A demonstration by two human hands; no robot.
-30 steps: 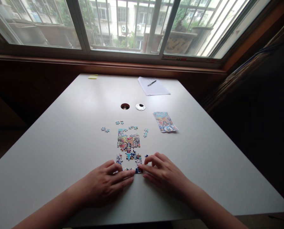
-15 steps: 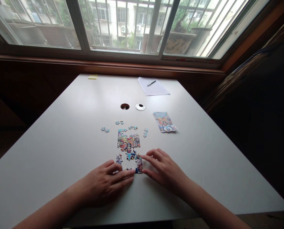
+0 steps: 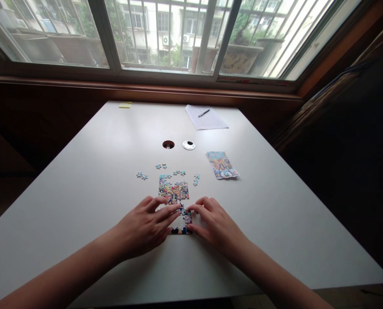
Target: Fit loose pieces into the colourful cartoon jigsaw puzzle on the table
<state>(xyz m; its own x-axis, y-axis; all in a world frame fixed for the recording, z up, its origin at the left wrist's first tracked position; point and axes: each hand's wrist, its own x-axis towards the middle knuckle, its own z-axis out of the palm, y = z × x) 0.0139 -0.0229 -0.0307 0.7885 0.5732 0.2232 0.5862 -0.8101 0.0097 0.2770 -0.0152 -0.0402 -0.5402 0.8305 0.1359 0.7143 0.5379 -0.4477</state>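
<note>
A partly joined jigsaw puzzle [image 3: 173,189] lies flat, its colourful upper block joined to a lower frame with a bare gap inside it. Across the lower left of the puzzle stretches my left hand [image 3: 149,221], palm down and fingers extended, the fingertips over pieces near the middle; it hides the left side of the frame. At the right edge, my right hand [image 3: 215,219] has its index finger and thumb spread, both tips touching the right-hand strip of pieces [image 3: 188,216]. Whether a loose piece sits under the left fingertips is hidden.
Loose pieces lie in small groups: left [image 3: 142,176], top [image 3: 161,166] and right [image 3: 196,179]. A printed picture sheet [image 3: 222,165] is to the right. Farther back are a round table hole [image 3: 168,145], a metal ring cover [image 3: 188,145], papers [image 3: 206,122] with a pen [image 3: 203,113], and yellow notes [image 3: 125,104].
My left hand has moved up from the bottom edge of the puzzle to its middle, uncovering the bottom strip. My right hand has stayed at the right edge, shifting slightly.
</note>
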